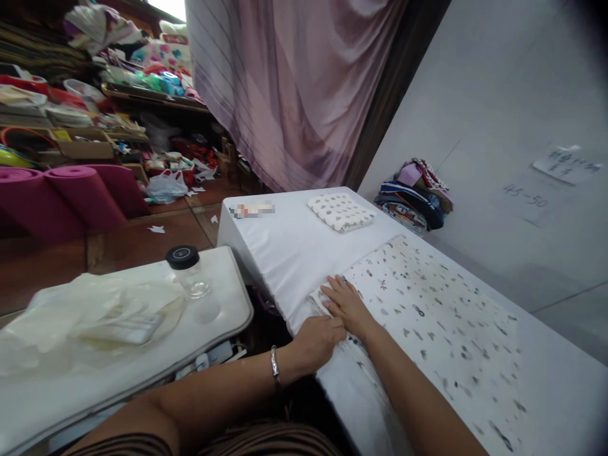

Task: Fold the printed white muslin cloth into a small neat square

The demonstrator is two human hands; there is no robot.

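Note:
A white cloth with small dark prints (427,310) lies spread on the white-covered table (285,247). My right hand (346,302) lies flat on the cloth's near left corner, fingers stretched out. My left hand (319,341), a silver bracelet on its wrist, grips the cloth's edge at the table's side, its fingers curled around the fabric just beside the right hand. A folded cloth with dark prints (341,211) rests further back on the table.
A white side surface (142,354) at left carries a black-lidded glass jar (189,272) and clear plastic bags (90,310). Pink rolled mats (66,196), cluttered shelves and a pink curtain (294,88) stand behind. A heap of folded clothes (415,196) sits against the wall.

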